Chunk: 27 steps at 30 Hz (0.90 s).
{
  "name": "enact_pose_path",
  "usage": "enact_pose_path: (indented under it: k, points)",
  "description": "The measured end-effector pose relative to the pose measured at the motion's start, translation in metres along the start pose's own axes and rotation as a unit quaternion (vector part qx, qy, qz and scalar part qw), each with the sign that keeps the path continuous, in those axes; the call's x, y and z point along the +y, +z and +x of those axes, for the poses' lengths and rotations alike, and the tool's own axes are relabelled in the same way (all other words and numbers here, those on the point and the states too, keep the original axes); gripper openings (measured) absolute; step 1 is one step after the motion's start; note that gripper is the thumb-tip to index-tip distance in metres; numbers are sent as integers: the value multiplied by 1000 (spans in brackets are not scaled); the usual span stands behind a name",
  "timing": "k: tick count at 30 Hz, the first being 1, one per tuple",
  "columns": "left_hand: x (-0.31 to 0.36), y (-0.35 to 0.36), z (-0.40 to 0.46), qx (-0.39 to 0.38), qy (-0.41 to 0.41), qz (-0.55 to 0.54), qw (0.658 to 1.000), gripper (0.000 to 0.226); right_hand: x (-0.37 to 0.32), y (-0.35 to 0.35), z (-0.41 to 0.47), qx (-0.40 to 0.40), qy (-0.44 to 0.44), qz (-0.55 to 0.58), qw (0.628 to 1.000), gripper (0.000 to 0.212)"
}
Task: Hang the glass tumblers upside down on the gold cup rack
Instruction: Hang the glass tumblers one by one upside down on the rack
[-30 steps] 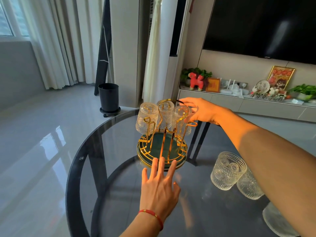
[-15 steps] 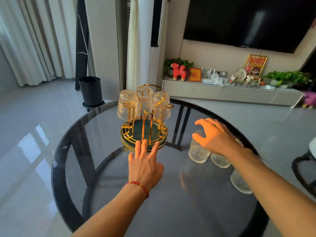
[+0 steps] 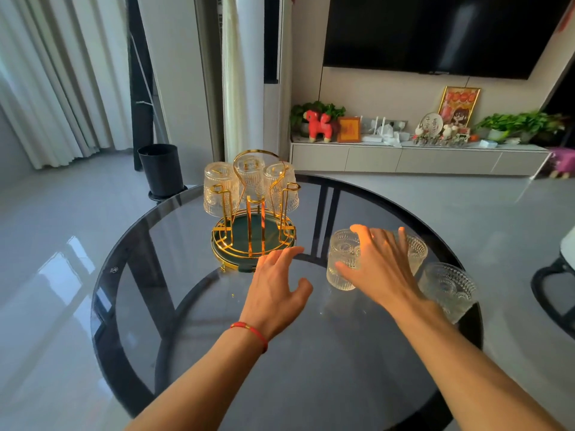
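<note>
Right hand (image 3: 378, 269) spread over the nearest tumbler (image 3: 342, 259), fingers not yet closed on it; left hand (image 3: 277, 284) open, flat, fingertips near the gold cup rack (image 3: 253, 225) base. Risk, as I judge it: ribbed glass slipping in a loose pinch, or knocking the second tumbler (image 3: 415, 251) touching it at 3 o'clock. Third tumbler (image 3: 448, 289) sits at 4 o'clock near the surface (image 3: 217, 353) edge, easily swept off. Three glasses hang inverted at the rack's 12 o'clock; empty front pegs face the hands.

Rack (image 3: 253, 213): polished gold metal wire, glossy, on a dark green base. Tumblers (image 3: 343, 259): clear embossed glass, ribbed and dotted. Tabletop (image 3: 217, 353): smooth smoked glass, reflective, black rim.
</note>
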State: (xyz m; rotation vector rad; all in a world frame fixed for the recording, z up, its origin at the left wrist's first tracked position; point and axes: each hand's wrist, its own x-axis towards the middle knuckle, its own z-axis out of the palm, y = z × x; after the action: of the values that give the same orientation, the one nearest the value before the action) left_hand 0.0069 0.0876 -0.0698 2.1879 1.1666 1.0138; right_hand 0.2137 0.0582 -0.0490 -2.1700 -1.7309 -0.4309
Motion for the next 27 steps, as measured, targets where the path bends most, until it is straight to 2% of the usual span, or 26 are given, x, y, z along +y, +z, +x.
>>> enact_pose_path:
  k: [4, 9, 13, 16, 20, 23, 25, 27]
  points:
    - [6, -2, 1, -39, -39, -101, 993, 49, -12, -5, -11, -5, -20, 157, 987, 84]
    - [12, -7, 0, -115, -65, -199, 971, 65, -22, -13, -23, -53, -75, 305, 948, 96]
    - [12, -10, -3, -103, -63, -209, 971, 83, -34, -19, -33, -79, -119, 373, 917, 102]
    - [11, -17, -1, -65, -84, -240, 965, 71, -44, -21, -36, -80, -126, 393, 907, 96]
    - [12, -26, 2, -30, -178, -393, 902, 64, -42, -19, -35, -121, -44, 460, 878, 76]
    - [10, -30, 3, -23, -210, -462, 861, 58, -44, -14, -38, -206, 16, 551, 809, 56]
    - [8, -32, 3, -37, -222, -495, 839, 56, -48, -10, -40, -200, 41, 604, 770, 52]
    - [6, -33, 3, -55, -231, -539, 808, 53, -50, -8, -38, -176, 78, 653, 732, 57]
